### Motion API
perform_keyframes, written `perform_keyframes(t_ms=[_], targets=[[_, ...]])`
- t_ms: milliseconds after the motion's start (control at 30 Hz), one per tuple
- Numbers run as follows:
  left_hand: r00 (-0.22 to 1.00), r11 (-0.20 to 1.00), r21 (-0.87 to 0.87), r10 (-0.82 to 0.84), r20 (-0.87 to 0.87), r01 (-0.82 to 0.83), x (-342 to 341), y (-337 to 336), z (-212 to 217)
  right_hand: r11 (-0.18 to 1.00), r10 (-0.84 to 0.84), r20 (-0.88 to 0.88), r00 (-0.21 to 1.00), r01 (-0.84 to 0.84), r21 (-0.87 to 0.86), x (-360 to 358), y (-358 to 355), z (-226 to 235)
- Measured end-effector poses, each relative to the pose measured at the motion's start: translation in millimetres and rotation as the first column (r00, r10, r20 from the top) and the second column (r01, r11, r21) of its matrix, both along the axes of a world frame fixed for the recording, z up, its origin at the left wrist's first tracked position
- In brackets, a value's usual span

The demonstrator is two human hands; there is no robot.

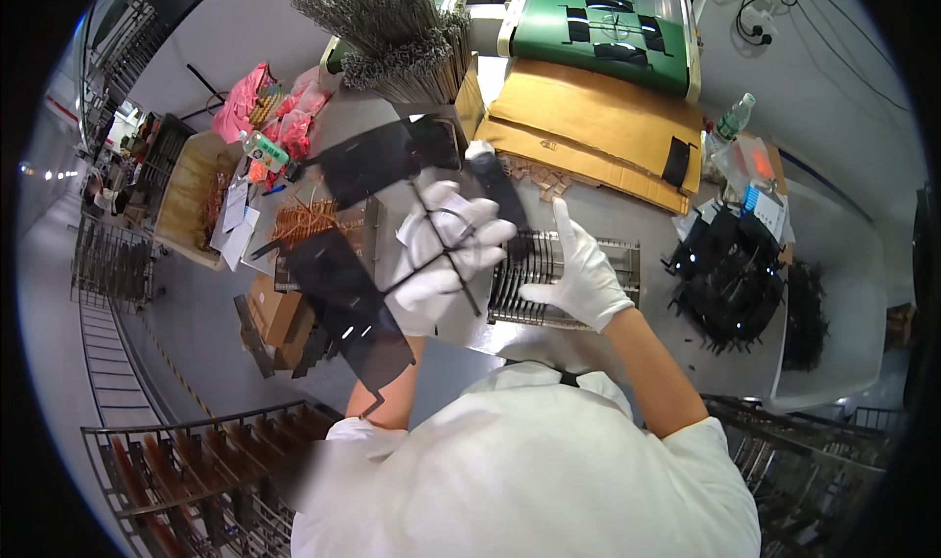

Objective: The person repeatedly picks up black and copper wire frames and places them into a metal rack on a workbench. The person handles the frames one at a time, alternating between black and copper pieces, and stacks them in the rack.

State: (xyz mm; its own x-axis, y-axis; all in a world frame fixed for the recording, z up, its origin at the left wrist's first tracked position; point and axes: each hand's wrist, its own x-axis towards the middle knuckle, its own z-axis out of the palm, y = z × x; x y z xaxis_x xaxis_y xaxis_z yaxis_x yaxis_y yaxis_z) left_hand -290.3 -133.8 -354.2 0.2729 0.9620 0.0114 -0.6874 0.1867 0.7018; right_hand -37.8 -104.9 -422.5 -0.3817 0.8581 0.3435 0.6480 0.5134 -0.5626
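Observation:
My left hand (pixel 446 240), in a white glove, holds a black wire frame (pixel 428 220) with a ring and crossed rods. The rods pass across the glove, and motion smears them. Broad black panels (pixel 348 308) sit at the ends of the rods, spreading around the hand. To the right, my gloved right hand (pixel 585 282) is open, thumb and fingers apart. It hovers by a slotted metal rack (pixel 619 264) in which several curved black pieces (pixel 524 279) stand in a row; whether the hand touches the rack I cannot tell.
A green conveyor (pixel 549 39) at the back carries a similar four-panel frame (pixel 613 31). Before it lies brown cardboard (pixel 598 117). Wire rods (pixel 392 48) stand bundled at back left; copper-coloured pieces (pixel 306 222) lie left. A pile of black parts (pixel 730 274) sits right, beside a grey bin (pixel 843 235).

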Motion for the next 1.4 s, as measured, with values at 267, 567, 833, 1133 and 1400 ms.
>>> perform_keyframes(t_ms=[267, 567, 833, 1133, 1400], targets=[[0.907, 0.959, 0.259, -0.209, 0.366, 0.116, -23, -2, -8, 0.248, -0.353, -0.676, 0.647, -0.632, -0.734, 13, -26, 25], [0.956, 0.974, 0.226, -0.065, 0.284, -0.001, -45, -18, -13, 0.248, -0.585, -0.338, 0.737, -0.234, -0.940, 24, -10, -150], [0.975, 0.989, 0.136, 0.018, 0.222, -0.050, -47, -31, -18, 0.764, -0.014, 0.403, 0.915, 0.270, -0.587, 17, -8, -175], [0.969, 0.996, 0.064, 0.051, 0.244, -0.069, -46, -39, -27, 0.320, -0.314, -0.109, 0.943, -0.003, -0.947, 19, 1, -118], [0.967, 0.995, 0.045, 0.073, 0.244, -0.087, -47, -39, -28, 0.629, -0.143, 0.425, 0.894, 0.414, -0.658, 3, -4, -112]])
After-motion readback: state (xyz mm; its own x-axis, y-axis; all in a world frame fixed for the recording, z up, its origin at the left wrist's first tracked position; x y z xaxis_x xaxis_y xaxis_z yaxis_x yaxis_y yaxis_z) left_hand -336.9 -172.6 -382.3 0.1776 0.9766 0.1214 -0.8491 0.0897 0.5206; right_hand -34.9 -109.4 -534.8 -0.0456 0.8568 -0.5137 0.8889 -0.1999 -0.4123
